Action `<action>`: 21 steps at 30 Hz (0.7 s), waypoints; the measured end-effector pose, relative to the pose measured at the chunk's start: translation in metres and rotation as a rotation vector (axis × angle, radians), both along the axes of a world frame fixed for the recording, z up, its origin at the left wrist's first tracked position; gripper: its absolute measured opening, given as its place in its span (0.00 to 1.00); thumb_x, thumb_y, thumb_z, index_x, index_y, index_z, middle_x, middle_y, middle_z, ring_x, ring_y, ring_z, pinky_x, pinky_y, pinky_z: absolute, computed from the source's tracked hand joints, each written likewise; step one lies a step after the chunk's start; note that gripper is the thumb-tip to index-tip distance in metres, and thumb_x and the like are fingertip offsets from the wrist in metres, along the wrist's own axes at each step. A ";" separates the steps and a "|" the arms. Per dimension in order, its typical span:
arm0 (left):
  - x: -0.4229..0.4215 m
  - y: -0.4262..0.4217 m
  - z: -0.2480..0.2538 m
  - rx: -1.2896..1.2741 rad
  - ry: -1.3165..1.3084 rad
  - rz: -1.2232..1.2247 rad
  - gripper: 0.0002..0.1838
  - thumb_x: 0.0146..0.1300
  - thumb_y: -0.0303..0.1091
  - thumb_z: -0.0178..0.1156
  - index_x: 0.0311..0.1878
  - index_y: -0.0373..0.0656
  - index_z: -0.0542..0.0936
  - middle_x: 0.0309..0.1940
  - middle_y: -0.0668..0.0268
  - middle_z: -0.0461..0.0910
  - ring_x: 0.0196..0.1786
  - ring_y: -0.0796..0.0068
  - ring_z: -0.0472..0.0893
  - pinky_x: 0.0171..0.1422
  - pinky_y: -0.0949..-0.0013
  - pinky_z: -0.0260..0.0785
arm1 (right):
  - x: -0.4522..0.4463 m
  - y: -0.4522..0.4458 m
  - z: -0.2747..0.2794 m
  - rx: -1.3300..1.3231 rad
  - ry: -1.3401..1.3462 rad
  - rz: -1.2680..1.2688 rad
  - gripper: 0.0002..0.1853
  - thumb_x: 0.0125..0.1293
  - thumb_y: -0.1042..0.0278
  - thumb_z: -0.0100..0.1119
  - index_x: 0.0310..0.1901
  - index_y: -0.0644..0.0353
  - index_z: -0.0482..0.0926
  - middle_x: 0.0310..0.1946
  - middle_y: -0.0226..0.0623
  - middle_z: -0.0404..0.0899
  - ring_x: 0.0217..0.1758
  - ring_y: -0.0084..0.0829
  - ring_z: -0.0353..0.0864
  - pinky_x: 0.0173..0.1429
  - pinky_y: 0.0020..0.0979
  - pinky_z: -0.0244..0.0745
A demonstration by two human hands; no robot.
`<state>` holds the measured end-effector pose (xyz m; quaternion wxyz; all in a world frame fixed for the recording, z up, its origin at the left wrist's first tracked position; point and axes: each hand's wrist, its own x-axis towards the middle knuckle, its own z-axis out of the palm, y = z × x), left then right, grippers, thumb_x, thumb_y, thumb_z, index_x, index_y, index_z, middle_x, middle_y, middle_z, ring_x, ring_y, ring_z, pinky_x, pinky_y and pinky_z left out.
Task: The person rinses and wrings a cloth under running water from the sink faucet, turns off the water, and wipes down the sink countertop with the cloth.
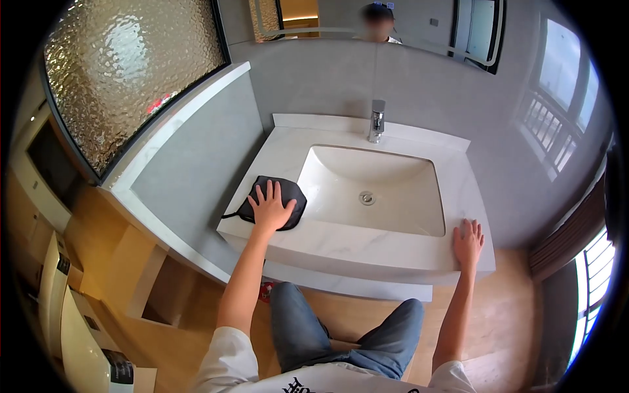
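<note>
My left hand [270, 207] lies flat with spread fingers on a black fabric pouch [292, 194], whose thin strap sticks out to the left. The pouch rests on the left part of the white marbled countertop [341, 234], beside the sink. My right hand [468, 245] rests on the counter's front right corner, fingers stretched out, holding nothing. Between the hands is the white rectangular sink [347, 196] with a round metal drain [367, 198]. What the pouch contains, if anything, is hidden.
A chrome faucet [377, 122] stands behind the sink, below a wall mirror [419, 26]. A low grey partition [196, 164] with textured glass [131, 72] borders the left side. A dark curtain [570, 229] hangs by the window at right.
</note>
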<state>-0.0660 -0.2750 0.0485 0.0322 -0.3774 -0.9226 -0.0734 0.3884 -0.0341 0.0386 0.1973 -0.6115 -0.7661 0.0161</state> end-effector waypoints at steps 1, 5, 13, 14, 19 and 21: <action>0.008 -0.009 -0.001 0.012 0.000 -0.032 0.43 0.66 0.63 0.44 0.75 0.43 0.53 0.77 0.57 0.47 0.78 0.43 0.44 0.75 0.34 0.34 | 0.000 0.000 0.000 0.003 -0.001 -0.004 0.26 0.69 0.50 0.50 0.64 0.52 0.69 0.72 0.46 0.59 0.77 0.44 0.52 0.78 0.48 0.44; 0.045 -0.042 -0.009 0.096 0.067 -0.145 0.40 0.68 0.61 0.44 0.74 0.41 0.57 0.76 0.56 0.51 0.77 0.42 0.47 0.75 0.33 0.36 | 0.001 0.001 -0.002 0.023 -0.001 0.002 0.26 0.69 0.51 0.50 0.65 0.52 0.69 0.71 0.46 0.60 0.77 0.45 0.52 0.78 0.47 0.44; 0.146 -0.055 -0.006 0.258 0.200 -0.306 0.38 0.63 0.55 0.55 0.67 0.35 0.66 0.70 0.50 0.61 0.72 0.36 0.56 0.70 0.30 0.45 | 0.000 -0.004 0.000 0.030 -0.014 0.009 0.26 0.70 0.52 0.48 0.65 0.55 0.69 0.71 0.48 0.60 0.77 0.47 0.51 0.77 0.48 0.45; 0.157 -0.047 -0.003 0.264 0.195 -0.339 0.39 0.62 0.56 0.56 0.67 0.35 0.66 0.70 0.50 0.62 0.71 0.36 0.56 0.70 0.31 0.46 | -0.001 -0.005 0.001 0.045 -0.018 0.019 0.26 0.70 0.53 0.48 0.65 0.56 0.69 0.70 0.49 0.60 0.77 0.47 0.51 0.77 0.48 0.45; 0.210 0.010 0.001 0.325 0.152 -0.569 0.40 0.61 0.58 0.57 0.66 0.34 0.68 0.69 0.48 0.62 0.70 0.35 0.58 0.69 0.33 0.49 | -0.001 -0.005 0.001 0.039 -0.011 0.016 0.25 0.70 0.53 0.48 0.64 0.56 0.69 0.70 0.49 0.61 0.76 0.47 0.52 0.77 0.49 0.46; 0.232 0.037 -0.001 0.347 0.142 -0.642 0.41 0.61 0.60 0.57 0.65 0.33 0.68 0.66 0.48 0.64 0.69 0.37 0.59 0.68 0.33 0.50 | -0.001 -0.004 0.001 0.039 -0.012 0.007 0.25 0.70 0.53 0.48 0.64 0.56 0.69 0.70 0.49 0.61 0.76 0.47 0.52 0.77 0.49 0.46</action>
